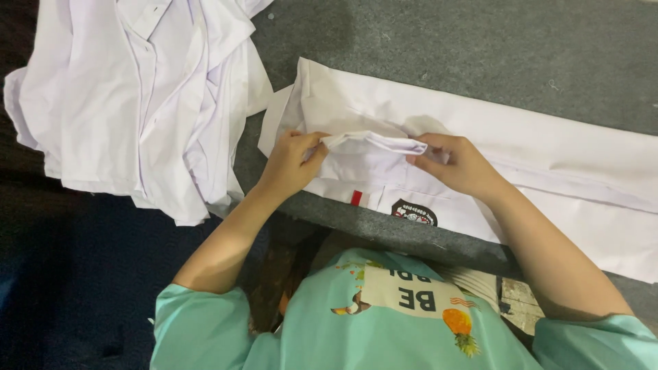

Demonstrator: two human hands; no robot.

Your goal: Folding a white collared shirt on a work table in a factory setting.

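Observation:
A white shirt [521, 144] lies flat across a grey felt-covered table [480, 48]. It carries a round dark badge [414, 212] and a small red tag [356, 198] near the front edge. My left hand [291, 161] pinches one end of a folded strip of the shirt's fabric [373, 142], which may be the collar. My right hand [456, 163] grips the other end. The strip is lifted a little off the shirt between the two hands.
A heap of crumpled white shirts [137, 96] lies at the left, hanging over the table's edge. Dark blue floor [68, 288] shows below it. My teal printed top [384, 322] fills the bottom of the view.

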